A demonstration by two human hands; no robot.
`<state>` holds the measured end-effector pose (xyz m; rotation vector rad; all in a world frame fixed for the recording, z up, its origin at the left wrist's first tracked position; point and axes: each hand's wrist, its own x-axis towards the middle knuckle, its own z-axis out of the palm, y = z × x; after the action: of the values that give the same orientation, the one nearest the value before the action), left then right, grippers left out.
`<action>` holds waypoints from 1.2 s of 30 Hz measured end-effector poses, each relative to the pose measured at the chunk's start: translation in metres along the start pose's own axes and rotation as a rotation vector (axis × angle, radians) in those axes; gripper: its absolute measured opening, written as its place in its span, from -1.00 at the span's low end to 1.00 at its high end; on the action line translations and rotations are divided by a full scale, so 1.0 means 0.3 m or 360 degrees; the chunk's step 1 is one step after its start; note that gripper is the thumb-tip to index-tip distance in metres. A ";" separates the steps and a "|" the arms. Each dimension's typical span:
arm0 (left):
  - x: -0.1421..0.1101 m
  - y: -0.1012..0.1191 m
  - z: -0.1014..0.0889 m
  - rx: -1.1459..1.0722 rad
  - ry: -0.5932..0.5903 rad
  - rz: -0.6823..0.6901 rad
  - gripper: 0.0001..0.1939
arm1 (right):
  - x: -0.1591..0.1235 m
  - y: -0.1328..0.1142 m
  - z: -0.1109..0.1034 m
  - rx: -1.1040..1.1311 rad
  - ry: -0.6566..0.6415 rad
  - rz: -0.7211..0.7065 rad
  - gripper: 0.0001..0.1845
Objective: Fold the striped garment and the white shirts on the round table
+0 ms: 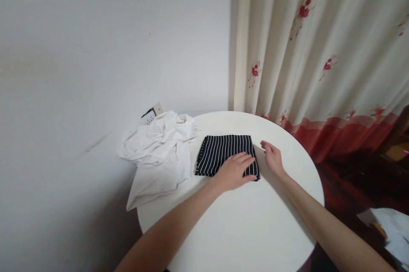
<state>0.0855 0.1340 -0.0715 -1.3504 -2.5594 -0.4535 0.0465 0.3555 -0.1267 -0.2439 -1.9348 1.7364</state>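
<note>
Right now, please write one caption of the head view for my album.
Left hand on a folded striped cloth, right hand beside it, crumpled white cloth nearby on a round table.

Beside the round white table (255,225), smooth and faintly glossy, hangs a cream curtain of matt cloth (281,50) with red flowers. On the table lie a flat black-and-white striped cloth (220,152) — matt, fairly smooth — and a rumpled white cloth garment (159,157) — matt, creased.
</note>
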 end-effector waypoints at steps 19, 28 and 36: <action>-0.029 0.050 -0.137 -0.0513 -0.0702 0.0372 -0.73 | 0.010 -0.017 -0.032 -0.0466 -0.0019 -0.0230 -0.55; -0.089 -0.063 -0.238 -0.0014 -0.0987 -0.0278 -0.63 | -0.044 -0.069 -0.026 -0.1073 -0.0566 -0.0188 -0.69; -0.114 0.128 -0.093 0.0204 -0.0607 -0.0266 -0.22 | -0.050 -0.085 -0.028 -0.1275 -0.0551 -0.0165 -0.77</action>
<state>0.1375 0.1180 -0.0503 -1.2872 -2.9623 -0.0555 0.0686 0.3516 -0.1056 -0.1164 -2.7684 0.8948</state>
